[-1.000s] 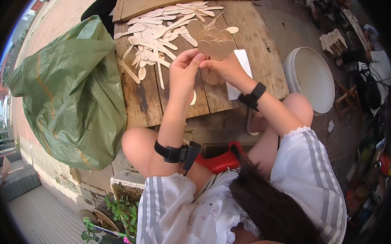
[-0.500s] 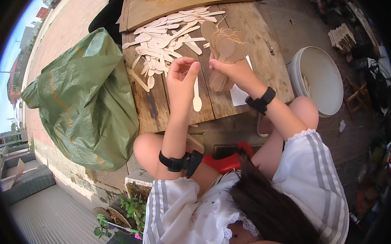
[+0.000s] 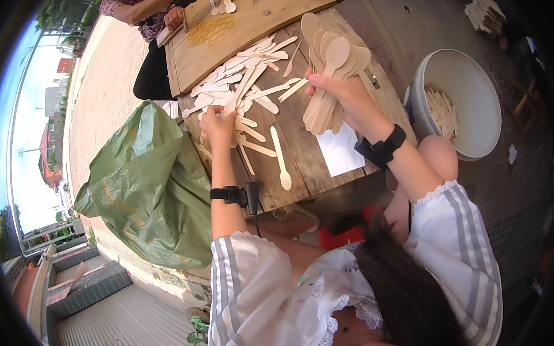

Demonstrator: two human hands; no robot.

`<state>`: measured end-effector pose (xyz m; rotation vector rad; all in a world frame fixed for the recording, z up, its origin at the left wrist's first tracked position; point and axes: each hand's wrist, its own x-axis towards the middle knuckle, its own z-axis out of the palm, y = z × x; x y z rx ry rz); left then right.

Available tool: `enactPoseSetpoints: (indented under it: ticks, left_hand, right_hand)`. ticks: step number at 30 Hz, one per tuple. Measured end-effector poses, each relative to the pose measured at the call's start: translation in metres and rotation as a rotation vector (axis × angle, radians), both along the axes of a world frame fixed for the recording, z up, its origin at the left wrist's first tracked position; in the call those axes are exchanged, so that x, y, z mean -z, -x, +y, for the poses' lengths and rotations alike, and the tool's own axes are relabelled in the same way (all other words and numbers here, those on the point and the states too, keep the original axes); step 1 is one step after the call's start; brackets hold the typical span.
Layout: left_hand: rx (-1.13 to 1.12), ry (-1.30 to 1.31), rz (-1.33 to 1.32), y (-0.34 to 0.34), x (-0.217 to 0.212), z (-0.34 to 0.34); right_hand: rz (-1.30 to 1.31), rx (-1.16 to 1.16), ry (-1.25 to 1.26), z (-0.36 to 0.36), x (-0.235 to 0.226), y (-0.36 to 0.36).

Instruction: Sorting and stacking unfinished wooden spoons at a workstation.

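My right hand [image 3: 348, 99] is closed around the handles of a thick, fanned bundle of wooden spoons [image 3: 338, 53], bowls pointing up and away. Over on the left, my left hand [image 3: 218, 125] reaches to the near left edge of a loose pile of wooden spoons [image 3: 248, 72] on the table. Its fingers are pinched on the bowl end of a wooden spoon [image 3: 231, 105]. Between my hands a single spoon [image 3: 281, 160] lies apart on the planks, bowl toward me.
A white paper [image 3: 343, 153] lies below the bundle on the wooden table [image 3: 290, 185]. To the right stands a white bucket [image 3: 421, 86] with wooden pieces inside. A green sack [image 3: 148, 197] is at left. Across, another person's hand [image 3: 174, 18] rests by a board [image 3: 264, 19] holding yellow rubber bands [image 3: 218, 30].
My left hand has moved left and away from beside the bundle, into the pile. My right hand still holds the bundle. The view has shifted, bringing the other person into sight.
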<state>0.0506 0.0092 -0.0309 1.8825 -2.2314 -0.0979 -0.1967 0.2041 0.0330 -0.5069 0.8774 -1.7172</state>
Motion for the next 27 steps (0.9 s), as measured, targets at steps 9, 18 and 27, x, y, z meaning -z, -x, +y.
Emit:
enactPoseSetpoints:
  ticks: [9, 18, 27]
  left_hand:
    - [0.339, -0.458, 0.938, -0.014, -0.089, 0.027]
    - [0.66, -0.538, 0.778, 0.033, -0.119, 0.095]
    - [0.484, -0.244, 0.817, 0.039, -0.066, 0.044]
  right_hand:
    - [0.235, -0.082, -0.028, -0.005, -0.004, 0.021]
    - [0.219, -0.609, 0.079, -0.004, 0.018, -0.036]
    - [-0.149, -0.46, -0.008, 0.005, 0.003, -0.029]
